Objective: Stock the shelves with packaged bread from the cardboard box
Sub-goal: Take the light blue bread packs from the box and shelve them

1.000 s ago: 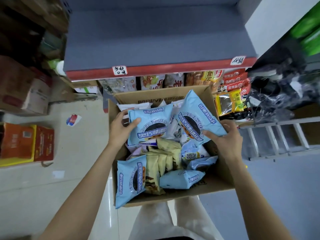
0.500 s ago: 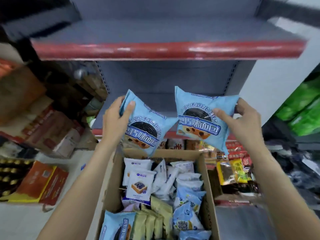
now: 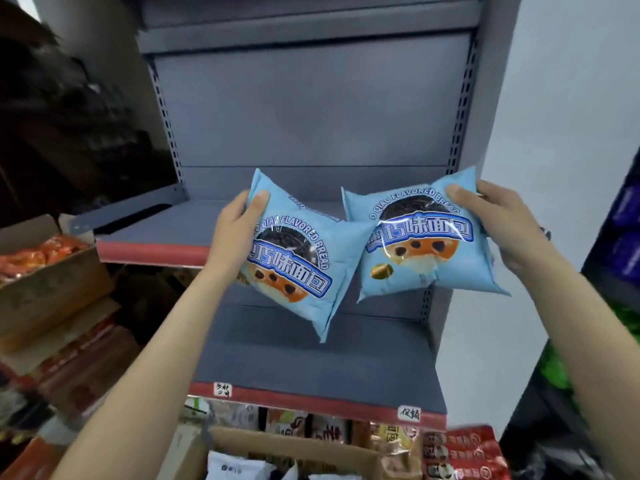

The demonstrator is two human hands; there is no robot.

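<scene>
My left hand (image 3: 239,223) grips the top corner of a light blue bread pack (image 3: 294,265), which hangs tilted in the air. My right hand (image 3: 498,220) grips the upper right corner of a second light blue bread pack (image 3: 415,244) beside it. Both packs are raised in front of the grey upper shelf (image 3: 156,230) with a red front edge. Another grey shelf (image 3: 311,358) lies lower down. The cardboard box (image 3: 277,441) shows at the bottom edge, with white packs inside.
Snack packs (image 3: 460,452) fill the lowest shelf behind the box. Stacked cardboard cartons (image 3: 52,289) with orange goods stand at the left. A white wall (image 3: 554,133) borders the shelf unit on the right. Price labels (image 3: 409,414) sit on the lower shelf's red edge.
Both hands lifted the two blue bread packs out of the box and up to the level of the upper shelf. My view tilted upward with them.
</scene>
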